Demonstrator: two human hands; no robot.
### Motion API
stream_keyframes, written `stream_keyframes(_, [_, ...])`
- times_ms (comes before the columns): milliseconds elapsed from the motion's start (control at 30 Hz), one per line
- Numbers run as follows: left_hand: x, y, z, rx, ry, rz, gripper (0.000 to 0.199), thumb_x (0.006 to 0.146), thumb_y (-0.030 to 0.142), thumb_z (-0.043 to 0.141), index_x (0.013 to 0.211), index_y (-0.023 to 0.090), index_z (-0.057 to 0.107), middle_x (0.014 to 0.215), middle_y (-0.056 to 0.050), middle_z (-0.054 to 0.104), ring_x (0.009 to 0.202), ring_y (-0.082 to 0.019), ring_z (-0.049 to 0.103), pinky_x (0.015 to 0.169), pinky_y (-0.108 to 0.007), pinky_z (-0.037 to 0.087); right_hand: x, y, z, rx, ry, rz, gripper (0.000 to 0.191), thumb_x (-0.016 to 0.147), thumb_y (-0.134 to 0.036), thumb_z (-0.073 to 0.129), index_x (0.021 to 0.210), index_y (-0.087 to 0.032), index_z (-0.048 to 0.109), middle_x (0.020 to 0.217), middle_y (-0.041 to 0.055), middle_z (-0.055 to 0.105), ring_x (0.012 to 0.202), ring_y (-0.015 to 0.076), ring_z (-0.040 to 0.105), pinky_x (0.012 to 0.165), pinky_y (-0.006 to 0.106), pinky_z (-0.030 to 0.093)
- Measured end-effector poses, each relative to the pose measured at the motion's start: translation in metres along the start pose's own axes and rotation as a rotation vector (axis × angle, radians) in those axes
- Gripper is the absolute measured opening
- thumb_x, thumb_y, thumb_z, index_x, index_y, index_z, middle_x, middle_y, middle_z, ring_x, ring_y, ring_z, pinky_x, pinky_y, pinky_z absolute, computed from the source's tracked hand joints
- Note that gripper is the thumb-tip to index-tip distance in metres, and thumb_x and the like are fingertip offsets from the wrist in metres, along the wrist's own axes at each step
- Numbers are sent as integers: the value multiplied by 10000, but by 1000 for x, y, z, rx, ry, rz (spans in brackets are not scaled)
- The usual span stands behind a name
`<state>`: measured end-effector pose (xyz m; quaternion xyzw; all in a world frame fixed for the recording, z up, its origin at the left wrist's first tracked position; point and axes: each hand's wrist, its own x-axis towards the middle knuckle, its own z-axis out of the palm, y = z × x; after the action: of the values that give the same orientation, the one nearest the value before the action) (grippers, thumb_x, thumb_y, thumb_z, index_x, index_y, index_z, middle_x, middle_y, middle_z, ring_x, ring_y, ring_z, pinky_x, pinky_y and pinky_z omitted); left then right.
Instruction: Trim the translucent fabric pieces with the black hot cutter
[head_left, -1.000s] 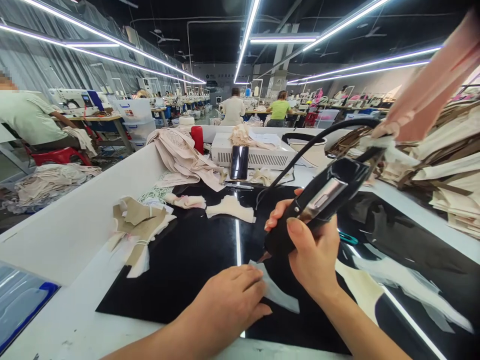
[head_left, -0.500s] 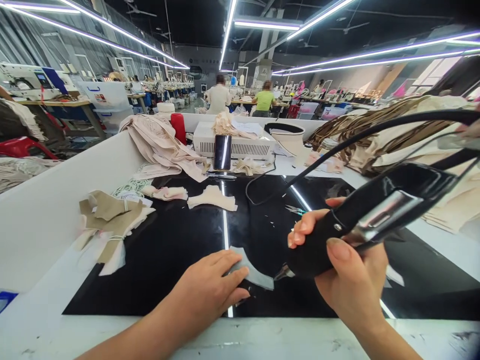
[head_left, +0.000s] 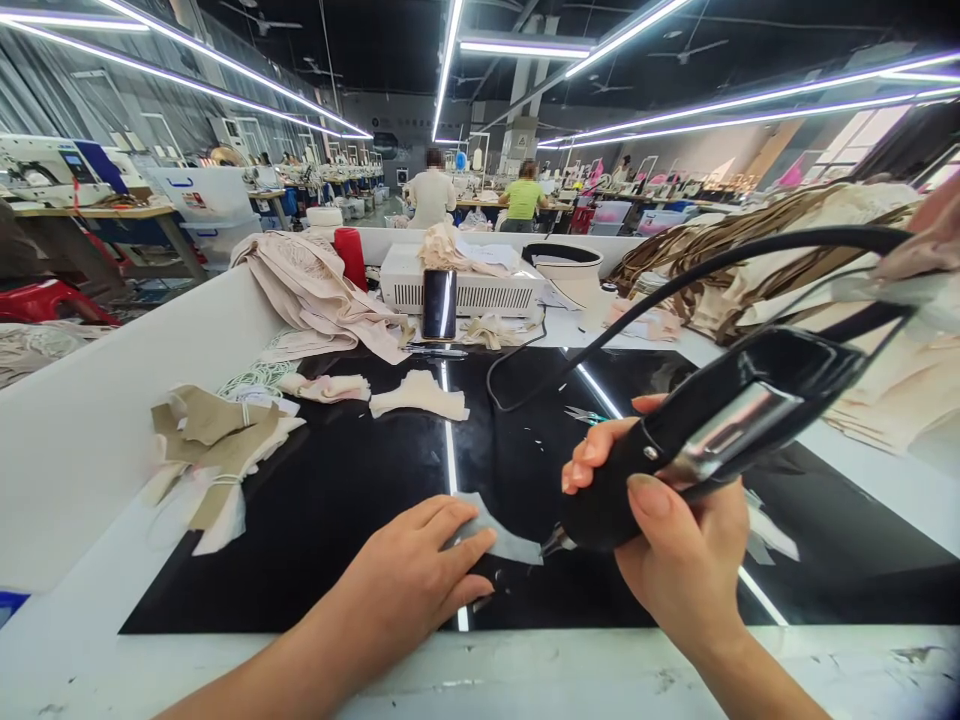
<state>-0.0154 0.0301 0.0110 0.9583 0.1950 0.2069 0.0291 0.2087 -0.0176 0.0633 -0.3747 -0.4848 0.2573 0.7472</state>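
Observation:
A pale grey curved fabric piece [head_left: 504, 538] lies on the shiny black mat [head_left: 352, 560]. My left hand [head_left: 420, 560] rests flat on its left end, fingers stretched out and holding it down. In my right hand [head_left: 686, 540] is a black corded handheld tool [head_left: 697, 440], with my fingers and thumb wrapped round its body. The narrow metal tip [head_left: 556, 541] points down and left and meets, or nearly meets, the piece's right end. The piece's left part is hidden under my fingers.
Cream fabric pieces [head_left: 418, 396] and a tied tan bundle [head_left: 225, 425] lie left. Small scissors [head_left: 585, 415] are beyond my right hand. A phone [head_left: 439, 305] leans on a vented white box [head_left: 480, 295]. Brown and cream fabric [head_left: 720, 250] is piled right. Co-workers [head_left: 431, 192] sit far off.
The view has shifted slightly. The tool's rear end has swung a little to the left with my right hand, while its tip stays by the piece's right end. My left hand keeps its place.

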Motion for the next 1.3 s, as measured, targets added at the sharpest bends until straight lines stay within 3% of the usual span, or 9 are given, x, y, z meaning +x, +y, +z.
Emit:
stream_keyframes(300, [0,-3,2,19,-12,17,336,1081,401,577,1327,190,663,1315,-109,695,1187,-269,694,1006,-421,633,2,-1,3,3,-10,-22,382,913,-395,808,1240,-319,626,886,-25,698,702,168,652,654,335,569])
stream_keyframes(633, [2,0,-2,29,-32,8,361,1026,385,673,1328,188,674,1312,-108,703,1179,-287,699,991,-445,647,4,3,2,-19,-5,-15,376,919,-394,806,1236,-324,616,898,-34,703,710,162,656,659,332,567])
stream_keyframes(1300, [-2,-2,2,6,-21,3,333,1059,376,618,1331,191,674,1323,-119,685,1193,-273,690,1015,-438,632,1,-2,2,20,33,-16,365,912,-396,811,1219,-310,632,866,-27,694,687,162,648,641,331,581])
